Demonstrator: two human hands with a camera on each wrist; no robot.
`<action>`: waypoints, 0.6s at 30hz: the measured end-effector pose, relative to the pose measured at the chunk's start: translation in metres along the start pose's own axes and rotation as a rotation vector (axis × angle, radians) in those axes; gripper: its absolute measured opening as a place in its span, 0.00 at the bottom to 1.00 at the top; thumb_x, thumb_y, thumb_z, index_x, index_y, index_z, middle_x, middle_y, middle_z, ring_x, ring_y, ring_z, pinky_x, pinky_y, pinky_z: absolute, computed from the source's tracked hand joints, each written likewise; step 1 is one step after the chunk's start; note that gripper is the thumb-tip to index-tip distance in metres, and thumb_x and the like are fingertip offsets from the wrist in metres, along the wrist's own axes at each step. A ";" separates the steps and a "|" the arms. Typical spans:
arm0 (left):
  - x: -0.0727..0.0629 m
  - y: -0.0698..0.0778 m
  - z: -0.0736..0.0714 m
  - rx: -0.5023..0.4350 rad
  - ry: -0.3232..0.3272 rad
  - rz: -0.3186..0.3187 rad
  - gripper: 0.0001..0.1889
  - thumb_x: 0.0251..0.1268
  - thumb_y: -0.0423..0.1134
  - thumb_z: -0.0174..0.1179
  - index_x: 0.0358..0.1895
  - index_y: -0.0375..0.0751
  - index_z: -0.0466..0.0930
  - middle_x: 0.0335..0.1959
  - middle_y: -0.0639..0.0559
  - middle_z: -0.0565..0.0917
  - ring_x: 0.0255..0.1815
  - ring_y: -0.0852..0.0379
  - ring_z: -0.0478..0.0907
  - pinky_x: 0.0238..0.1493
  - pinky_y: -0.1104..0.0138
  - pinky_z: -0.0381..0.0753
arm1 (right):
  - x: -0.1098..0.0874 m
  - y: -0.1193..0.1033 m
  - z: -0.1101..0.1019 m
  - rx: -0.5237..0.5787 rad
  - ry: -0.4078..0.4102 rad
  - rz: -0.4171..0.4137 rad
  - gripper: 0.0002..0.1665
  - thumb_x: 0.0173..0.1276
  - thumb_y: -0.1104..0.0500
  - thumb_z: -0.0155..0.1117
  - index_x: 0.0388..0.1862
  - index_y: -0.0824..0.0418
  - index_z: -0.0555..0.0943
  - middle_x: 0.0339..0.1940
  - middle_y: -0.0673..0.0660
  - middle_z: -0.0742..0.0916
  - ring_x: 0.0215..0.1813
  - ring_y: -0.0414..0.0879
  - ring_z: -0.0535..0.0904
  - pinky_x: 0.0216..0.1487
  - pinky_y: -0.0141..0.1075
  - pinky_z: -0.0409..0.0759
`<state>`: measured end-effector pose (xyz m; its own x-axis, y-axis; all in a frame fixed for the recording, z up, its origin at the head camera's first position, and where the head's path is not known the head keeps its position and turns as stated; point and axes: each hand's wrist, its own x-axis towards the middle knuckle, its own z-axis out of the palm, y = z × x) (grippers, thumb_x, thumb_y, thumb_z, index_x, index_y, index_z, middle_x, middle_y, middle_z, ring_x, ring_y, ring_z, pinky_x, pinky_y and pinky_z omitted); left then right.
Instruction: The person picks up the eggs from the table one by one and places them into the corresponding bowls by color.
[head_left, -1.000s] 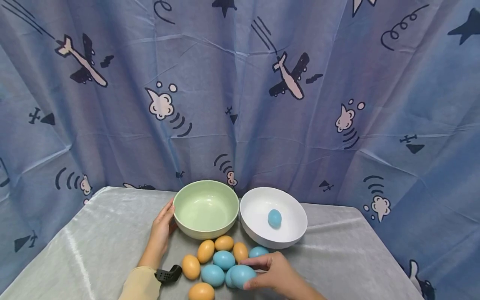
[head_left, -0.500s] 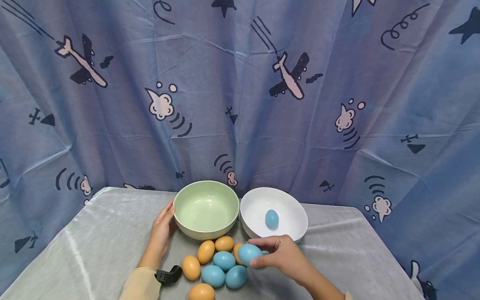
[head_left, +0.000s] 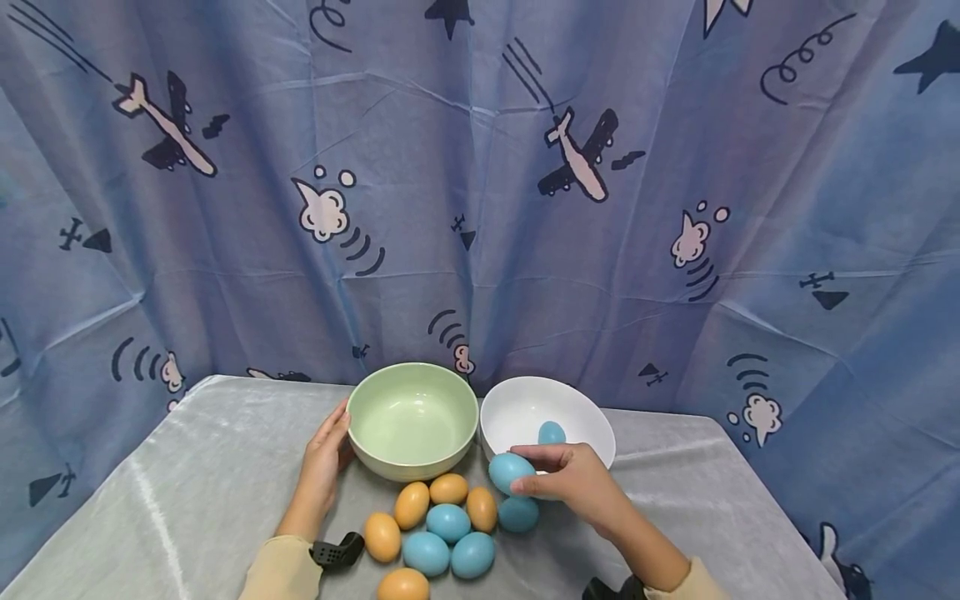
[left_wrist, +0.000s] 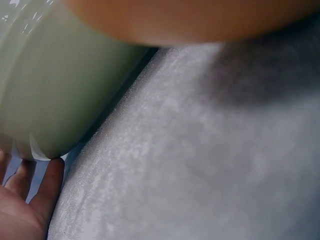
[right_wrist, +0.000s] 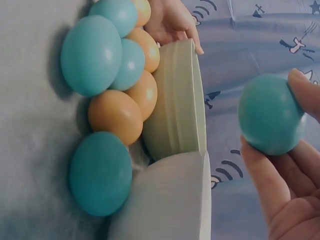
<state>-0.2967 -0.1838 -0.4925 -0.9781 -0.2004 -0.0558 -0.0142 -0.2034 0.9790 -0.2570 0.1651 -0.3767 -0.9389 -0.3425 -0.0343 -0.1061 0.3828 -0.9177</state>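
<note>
My right hand pinches a blue egg between thumb and fingers, in front of the white bowl. In the right wrist view the held egg hangs above the table. Inside the white bowl lies another blue egg, partly hidden by the hand. My left hand rests against the left side of the green bowl, its fingers fairly straight. The left wrist view shows those fingers touching the bowl's wall. Blue eggs and orange eggs lie loose before the bowls.
A pale grey cloth covers the table. The two bowls stand side by side near the back edge. Behind them hangs a blue curtain printed with planes. A lone orange egg lies closest to the front.
My right hand has lifted a blue egg from the group and carried it up and slightly right to the white bowl's front. My left hand has stayed at the green bowl.
</note>
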 end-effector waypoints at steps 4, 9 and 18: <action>0.000 0.000 0.001 -0.001 -0.003 0.001 0.32 0.80 0.54 0.44 0.80 0.49 0.53 0.81 0.50 0.54 0.80 0.47 0.53 0.76 0.47 0.57 | 0.005 0.000 -0.004 -0.012 0.031 0.008 0.29 0.54 0.54 0.80 0.55 0.61 0.85 0.52 0.56 0.89 0.52 0.36 0.81 0.49 0.25 0.79; 0.000 -0.001 0.001 -0.004 -0.007 0.004 0.32 0.80 0.54 0.44 0.80 0.48 0.53 0.81 0.49 0.54 0.80 0.47 0.53 0.77 0.46 0.57 | 0.013 0.001 -0.011 0.019 0.049 0.046 0.31 0.57 0.55 0.78 0.59 0.63 0.83 0.55 0.58 0.88 0.49 0.38 0.84 0.51 0.28 0.79; 0.000 0.000 0.001 -0.016 0.001 0.003 0.32 0.80 0.54 0.45 0.80 0.47 0.52 0.82 0.50 0.53 0.80 0.47 0.53 0.76 0.46 0.58 | 0.028 0.003 -0.018 -0.010 0.128 0.065 0.30 0.56 0.54 0.78 0.57 0.62 0.84 0.53 0.56 0.89 0.51 0.39 0.84 0.53 0.31 0.78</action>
<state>-0.2970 -0.1826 -0.4927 -0.9780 -0.2018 -0.0530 -0.0078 -0.2184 0.9758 -0.2896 0.1720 -0.3728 -0.9779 -0.2047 -0.0422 -0.0464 0.4096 -0.9111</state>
